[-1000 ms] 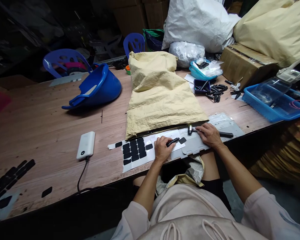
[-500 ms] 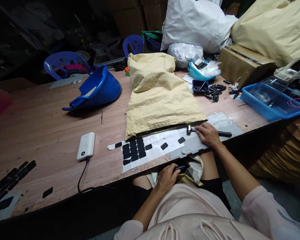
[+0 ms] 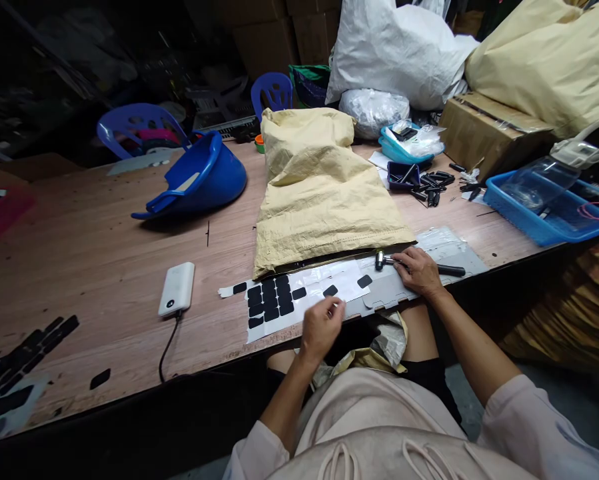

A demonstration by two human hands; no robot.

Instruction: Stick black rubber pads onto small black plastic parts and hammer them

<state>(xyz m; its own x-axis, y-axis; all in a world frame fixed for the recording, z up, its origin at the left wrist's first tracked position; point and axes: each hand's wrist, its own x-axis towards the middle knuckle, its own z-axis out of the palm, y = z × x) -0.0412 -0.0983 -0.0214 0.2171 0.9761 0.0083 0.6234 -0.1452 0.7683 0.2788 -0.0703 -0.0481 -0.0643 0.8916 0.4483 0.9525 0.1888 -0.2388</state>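
On a grey board (image 3: 404, 288) at the table's front edge lies a small hammer (image 3: 452, 271), its metal head to the left and its black grip to the right. My right hand (image 3: 422, 270) is closed over the hammer's shaft. My left hand (image 3: 323, 327) is raised over the table edge, its fingers curled together; whether anything small is in them is hidden. Just beyond its fingertips lies a black rounded patch (image 3: 330, 291) on a white sheet (image 3: 309, 279). More black patches (image 3: 270, 299) sit in rows on the sheet's left part. A cloth bag (image 3: 392, 339) rests on my lap.
A large yellow sack (image 3: 324, 193) lies behind the sheet. Left of it are a blue scoop-like basin (image 3: 206, 173) and a white power bank (image 3: 176, 289) with a cable. Black handles (image 3: 432, 187), a blue basket (image 3: 534, 213) and a cardboard box (image 3: 494, 130) stand to the right.
My left hand has risen from my lap to the sheet's front edge; the black piece it held is no longer seen. My right hand stays on the hammer. The view has shifted slightly.
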